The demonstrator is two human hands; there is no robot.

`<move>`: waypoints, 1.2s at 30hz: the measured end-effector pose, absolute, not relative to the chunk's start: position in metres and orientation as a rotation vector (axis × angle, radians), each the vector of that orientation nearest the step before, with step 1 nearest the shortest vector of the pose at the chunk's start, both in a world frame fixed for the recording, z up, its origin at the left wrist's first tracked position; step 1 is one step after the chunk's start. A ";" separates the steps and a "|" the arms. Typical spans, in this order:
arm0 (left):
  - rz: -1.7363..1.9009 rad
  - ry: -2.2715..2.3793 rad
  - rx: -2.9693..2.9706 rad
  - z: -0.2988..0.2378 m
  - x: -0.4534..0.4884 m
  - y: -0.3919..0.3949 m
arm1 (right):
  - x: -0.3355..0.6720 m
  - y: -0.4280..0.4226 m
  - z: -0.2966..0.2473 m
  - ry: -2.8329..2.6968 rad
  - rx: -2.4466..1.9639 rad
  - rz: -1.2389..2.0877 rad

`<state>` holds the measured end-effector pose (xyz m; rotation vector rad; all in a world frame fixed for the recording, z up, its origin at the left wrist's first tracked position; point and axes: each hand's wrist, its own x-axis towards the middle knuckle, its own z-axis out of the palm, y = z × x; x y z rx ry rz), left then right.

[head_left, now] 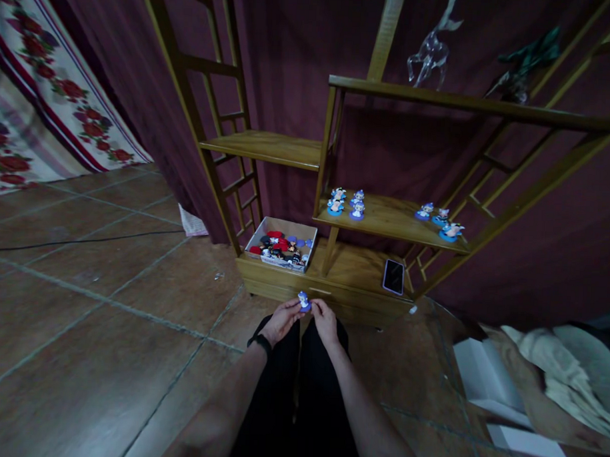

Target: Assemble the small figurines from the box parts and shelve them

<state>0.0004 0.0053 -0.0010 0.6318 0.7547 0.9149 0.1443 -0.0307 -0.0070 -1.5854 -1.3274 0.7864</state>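
Observation:
A small blue and white figurine (303,300) is pinched between the fingertips of both my hands, just in front of the low wooden shelf unit (333,283). My left hand (280,321), with a black band at the wrist, grips it from the left. From the right, my right hand (325,320) grips the same figurine. Several like figurines on blue bases stand on the middle shelf in two groups, one at the left (344,203) and another at the right (439,221). A white box (283,244) full of red, black and blue pieces rests on the bottom board.
A dark phone (393,276) lies flat on the bottom board at the right. White boxes (484,381) and pale cloth (564,377) lie on the tiled floor at the right. A black cable (84,241) crosses the floor at the left. Dark red curtain behind.

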 end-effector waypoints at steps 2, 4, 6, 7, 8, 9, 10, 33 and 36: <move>0.962 0.780 0.622 -0.002 0.003 0.005 | 0.144 -0.032 -0.006 -1.336 -1.589 0.806; 0.991 0.782 0.630 -0.003 0.005 0.005 | 0.144 -0.033 -0.005 -1.358 -1.579 0.830; 0.994 0.754 0.653 -0.003 0.006 0.004 | 0.143 -0.035 -0.004 -1.396 -1.575 0.841; 0.987 0.741 0.665 -0.003 0.006 0.003 | 0.143 -0.036 -0.004 -1.415 -1.586 0.837; 0.978 0.733 0.674 -0.003 0.006 0.003 | 0.143 -0.036 -0.003 -1.433 -1.605 0.826; 0.972 0.734 0.677 -0.002 0.006 0.002 | 0.143 -0.037 -0.003 -1.448 -1.633 0.812; 0.970 0.741 0.673 -0.002 0.005 0.002 | 0.143 -0.037 -0.002 -1.463 -1.666 0.795; 0.985 0.746 0.606 0.007 0.001 -0.001 | 0.147 -0.035 0.001 -1.445 -1.632 0.882; 1.007 0.754 0.586 0.007 0.001 0.000 | 0.148 -0.035 0.003 -1.451 -1.599 0.920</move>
